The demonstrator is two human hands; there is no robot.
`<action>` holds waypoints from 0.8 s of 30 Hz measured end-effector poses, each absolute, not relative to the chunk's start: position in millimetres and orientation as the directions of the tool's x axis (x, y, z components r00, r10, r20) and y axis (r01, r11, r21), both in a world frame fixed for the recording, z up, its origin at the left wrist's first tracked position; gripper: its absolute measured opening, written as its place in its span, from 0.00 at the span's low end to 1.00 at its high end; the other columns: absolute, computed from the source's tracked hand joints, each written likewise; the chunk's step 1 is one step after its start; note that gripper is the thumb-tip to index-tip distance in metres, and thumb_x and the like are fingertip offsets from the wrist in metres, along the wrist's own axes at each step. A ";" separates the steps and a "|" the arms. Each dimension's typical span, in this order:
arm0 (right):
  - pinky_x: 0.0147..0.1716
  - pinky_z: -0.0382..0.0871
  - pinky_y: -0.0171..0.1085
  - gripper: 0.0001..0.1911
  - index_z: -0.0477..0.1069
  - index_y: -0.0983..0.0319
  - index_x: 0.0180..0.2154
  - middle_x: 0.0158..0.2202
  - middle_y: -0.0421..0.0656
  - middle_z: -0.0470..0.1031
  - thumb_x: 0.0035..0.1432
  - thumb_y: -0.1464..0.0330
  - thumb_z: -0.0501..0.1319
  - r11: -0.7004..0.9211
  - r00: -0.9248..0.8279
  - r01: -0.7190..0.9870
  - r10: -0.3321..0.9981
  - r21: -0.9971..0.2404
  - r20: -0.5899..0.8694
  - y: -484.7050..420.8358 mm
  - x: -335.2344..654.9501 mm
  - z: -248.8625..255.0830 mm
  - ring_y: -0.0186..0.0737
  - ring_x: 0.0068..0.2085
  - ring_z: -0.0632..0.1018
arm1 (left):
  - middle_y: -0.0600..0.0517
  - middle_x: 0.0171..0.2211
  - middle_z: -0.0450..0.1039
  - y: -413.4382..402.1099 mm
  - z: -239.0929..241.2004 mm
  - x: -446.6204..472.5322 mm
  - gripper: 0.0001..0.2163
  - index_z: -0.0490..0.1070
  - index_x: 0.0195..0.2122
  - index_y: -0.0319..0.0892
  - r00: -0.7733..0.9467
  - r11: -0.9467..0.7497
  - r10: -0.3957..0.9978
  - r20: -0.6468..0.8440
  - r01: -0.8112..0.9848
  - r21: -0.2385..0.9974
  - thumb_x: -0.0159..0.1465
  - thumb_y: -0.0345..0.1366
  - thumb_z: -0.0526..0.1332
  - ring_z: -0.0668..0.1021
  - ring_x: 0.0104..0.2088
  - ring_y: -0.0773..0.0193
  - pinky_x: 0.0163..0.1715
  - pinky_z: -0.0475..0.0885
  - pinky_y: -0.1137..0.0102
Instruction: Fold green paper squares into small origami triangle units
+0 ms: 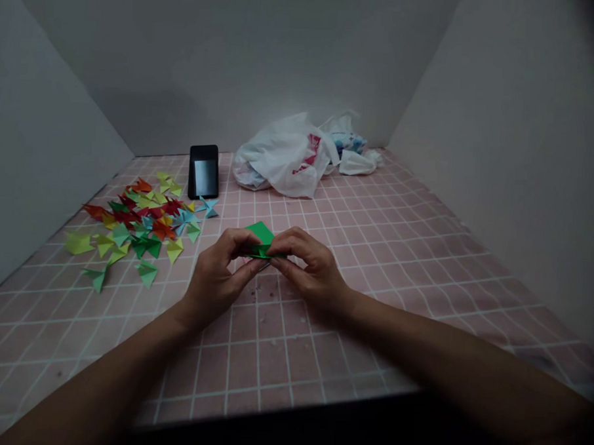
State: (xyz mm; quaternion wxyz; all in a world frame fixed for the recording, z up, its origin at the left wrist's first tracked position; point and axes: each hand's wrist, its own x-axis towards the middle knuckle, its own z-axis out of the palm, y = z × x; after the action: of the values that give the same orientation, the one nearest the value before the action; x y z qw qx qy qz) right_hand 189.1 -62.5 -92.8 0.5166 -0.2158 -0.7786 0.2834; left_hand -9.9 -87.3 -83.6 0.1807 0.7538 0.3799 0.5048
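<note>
A partly folded piece of green origami paper (261, 231) is held between both hands over the middle of the table. My left hand (219, 266) pinches its left side between thumb and fingers. On the other side, my right hand (311, 266) pinches the right edge, its thumb close to the left thumb. One flat corner of the paper points away from me; the lower folds are partly hidden by the fingers. To the left lies a loose pile of folded paper cranes (147, 219) in red, orange, yellow, green and light blue.
A black phone (204, 172) stands behind the pile, tilted back. White plastic bags (285, 153) lie crumpled at the back, with a white tissue-like piece (358, 163) beside them. Pink checked cloth (374, 252) covers the table; pale walls enclose the left, back and right.
</note>
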 end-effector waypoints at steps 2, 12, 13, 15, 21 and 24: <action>0.45 0.74 0.42 0.08 0.76 0.56 0.42 0.40 0.41 0.77 0.67 0.75 0.63 0.743 -0.362 0.036 0.633 -0.668 0.685 -63.2 189.0 -92.5 0.39 0.43 0.79 | 0.54 0.41 0.76 -87.8 -84.4 -9.6 0.15 0.70 0.48 0.45 0.204 -0.655 0.745 0.635 0.405 0.638 0.63 0.26 0.70 0.84 0.39 0.67 0.44 0.83 0.71; 0.46 0.75 0.43 0.08 0.78 0.55 0.44 0.42 0.42 0.77 0.67 0.73 0.65 0.749 -0.355 0.022 0.625 -0.662 0.695 -65.3 188.5 -92.9 0.40 0.45 0.79 | 0.53 0.42 0.78 -89.5 -83.3 -9.7 0.16 0.70 0.50 0.46 0.254 -0.703 0.681 0.687 0.491 0.515 0.63 0.25 0.69 0.84 0.39 0.65 0.42 0.83 0.70; 0.46 0.75 0.43 0.08 0.78 0.55 0.43 0.41 0.42 0.77 0.67 0.73 0.65 0.738 -0.345 0.020 0.638 -0.674 0.688 -65.9 188.5 -92.9 0.39 0.44 0.79 | 0.53 0.42 0.78 -89.6 -83.9 -9.5 0.17 0.70 0.50 0.46 0.251 -0.704 0.679 0.690 0.488 0.515 0.63 0.25 0.69 0.84 0.39 0.65 0.41 0.83 0.70; 0.46 0.75 0.43 0.07 0.79 0.55 0.42 0.41 0.41 0.77 0.67 0.73 0.65 0.708 -0.324 0.007 0.670 -0.706 0.668 -67.4 188.1 -92.5 0.39 0.44 0.79 | 0.53 0.42 0.78 -89.8 -85.3 -8.7 0.18 0.70 0.50 0.46 0.228 -0.694 0.694 0.684 0.464 0.550 0.62 0.25 0.69 0.84 0.39 0.66 0.41 0.83 0.71; 0.47 0.75 0.43 0.07 0.78 0.55 0.39 0.40 0.40 0.78 0.68 0.73 0.64 0.633 -0.312 -0.040 0.727 -0.773 0.611 -70.6 185.5 -91.7 0.39 0.44 0.79 | 0.54 0.41 0.77 -90.7 -85.5 -7.0 0.17 0.70 0.49 0.46 0.183 -0.676 0.713 0.676 0.433 0.596 0.62 0.25 0.69 0.83 0.39 0.66 0.41 0.83 0.72; 0.43 0.75 0.41 0.06 0.76 0.56 0.40 0.38 0.40 0.78 0.68 0.73 0.63 0.634 -0.313 -0.006 0.733 -0.773 0.604 -72.2 185.2 -91.8 0.38 0.41 0.79 | 0.53 0.41 0.77 -91.6 -84.4 -6.7 0.16 0.70 0.48 0.46 0.184 -0.662 0.727 0.661 0.445 0.603 0.62 0.26 0.69 0.83 0.37 0.66 0.39 0.83 0.71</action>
State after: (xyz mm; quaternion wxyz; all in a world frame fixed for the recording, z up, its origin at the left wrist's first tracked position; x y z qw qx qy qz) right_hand 185.2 -72.2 -91.8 0.5309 -0.2483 -0.7317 0.3480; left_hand -6.7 -91.6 -84.4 0.1388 0.7569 0.3871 0.5080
